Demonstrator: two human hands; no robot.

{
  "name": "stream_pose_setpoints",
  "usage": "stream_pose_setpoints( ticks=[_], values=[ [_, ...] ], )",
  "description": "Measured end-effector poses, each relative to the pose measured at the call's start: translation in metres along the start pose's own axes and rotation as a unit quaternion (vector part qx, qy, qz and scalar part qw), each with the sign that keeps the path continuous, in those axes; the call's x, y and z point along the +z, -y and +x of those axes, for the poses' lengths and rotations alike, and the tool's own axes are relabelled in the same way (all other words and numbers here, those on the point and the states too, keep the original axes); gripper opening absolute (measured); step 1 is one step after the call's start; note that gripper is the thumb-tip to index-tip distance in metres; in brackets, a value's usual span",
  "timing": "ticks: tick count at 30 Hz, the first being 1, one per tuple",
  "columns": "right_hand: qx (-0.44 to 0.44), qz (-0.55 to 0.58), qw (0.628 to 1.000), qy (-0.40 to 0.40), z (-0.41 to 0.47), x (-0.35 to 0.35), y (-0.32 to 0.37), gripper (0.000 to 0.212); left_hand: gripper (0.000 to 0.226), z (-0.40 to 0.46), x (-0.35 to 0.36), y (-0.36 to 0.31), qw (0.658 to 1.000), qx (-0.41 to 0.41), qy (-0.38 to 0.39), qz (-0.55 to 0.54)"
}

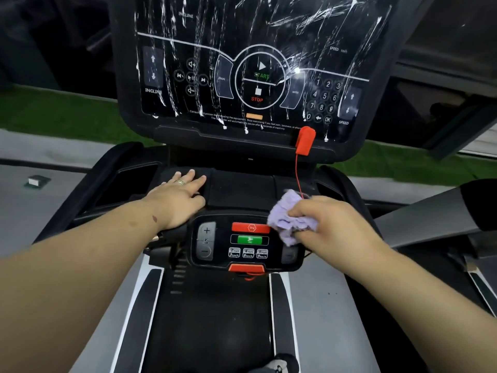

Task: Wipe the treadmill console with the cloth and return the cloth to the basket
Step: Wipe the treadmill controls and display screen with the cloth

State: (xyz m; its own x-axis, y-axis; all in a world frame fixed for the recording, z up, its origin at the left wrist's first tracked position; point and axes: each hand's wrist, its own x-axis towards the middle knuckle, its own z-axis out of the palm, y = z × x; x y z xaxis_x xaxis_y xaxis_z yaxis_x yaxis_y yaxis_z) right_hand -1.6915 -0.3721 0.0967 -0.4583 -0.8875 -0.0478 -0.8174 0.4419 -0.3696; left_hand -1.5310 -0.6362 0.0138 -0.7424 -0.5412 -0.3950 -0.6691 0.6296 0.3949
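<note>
the right hand (330,227) pinches the purple cloth (289,216) in a bunched grip, just below the foamy console screen (255,63) and over the small button panel (244,242). the left hand (177,200) lies flat with spread fingers below the screen. risk: the cloth can catch the red safety cord (299,173) or press the green button (250,240). no basket is visible.

The way up to the streaked console (252,63) is left free, only narrowed by the red cord (298,176).
</note>
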Motion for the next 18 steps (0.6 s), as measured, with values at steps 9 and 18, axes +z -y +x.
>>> stream_pose_setpoints(
  ticks=[9, 18],
  values=[
    [-0.067, -0.024, 0.997, -0.035, 0.015, 0.022, 0.037, 0.016, 0.063, 0.0, 0.0, 0.001, 1.0, 0.001, 0.001, 0.004],
    [-0.012, 0.001, 0.998, -0.067, 0.006, 0.026, 0.03, 0.018, 0.062, 0.002, 0.001, 0.0, 1.0, -0.002, 0.0, 0.014]
  ],
)
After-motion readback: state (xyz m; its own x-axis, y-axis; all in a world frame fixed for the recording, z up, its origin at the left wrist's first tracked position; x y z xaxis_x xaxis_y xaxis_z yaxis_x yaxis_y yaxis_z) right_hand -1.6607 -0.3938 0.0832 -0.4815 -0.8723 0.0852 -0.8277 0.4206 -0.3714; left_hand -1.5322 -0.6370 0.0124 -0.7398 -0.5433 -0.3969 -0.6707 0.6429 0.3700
